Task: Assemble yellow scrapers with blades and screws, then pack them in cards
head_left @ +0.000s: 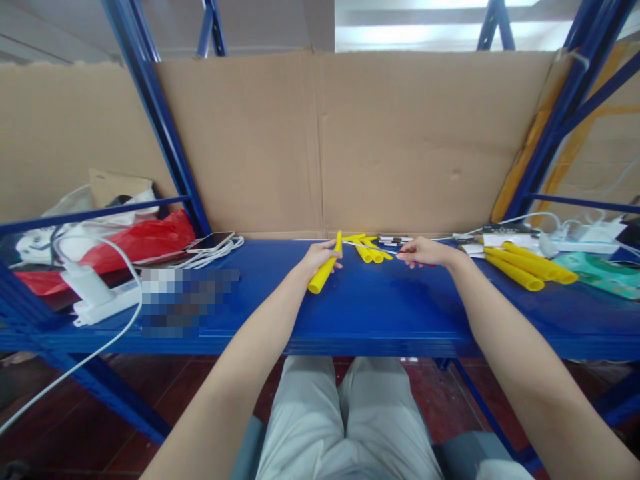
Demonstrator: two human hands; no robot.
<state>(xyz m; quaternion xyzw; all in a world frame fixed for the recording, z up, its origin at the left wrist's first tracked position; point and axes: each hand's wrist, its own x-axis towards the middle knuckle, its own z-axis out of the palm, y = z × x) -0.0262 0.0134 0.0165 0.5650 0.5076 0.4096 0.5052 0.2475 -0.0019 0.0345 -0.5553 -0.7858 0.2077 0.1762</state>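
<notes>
My left hand is closed around a yellow tube, which slants with its wider open end toward me. My right hand is closed on a thin, pale rod with a red part that reaches left toward the tube's upper end. Whether the rod's tip touches the tube I cannot tell. Behind and between the hands, several yellow tubes lie on the blue shelf top. The palm side of my right hand is mostly hidden.
More yellow tubes lie at the right, beside small boxes and a green packet. At the left are a white power strip, coiled white cable and a red bag. A cardboard wall closes the back.
</notes>
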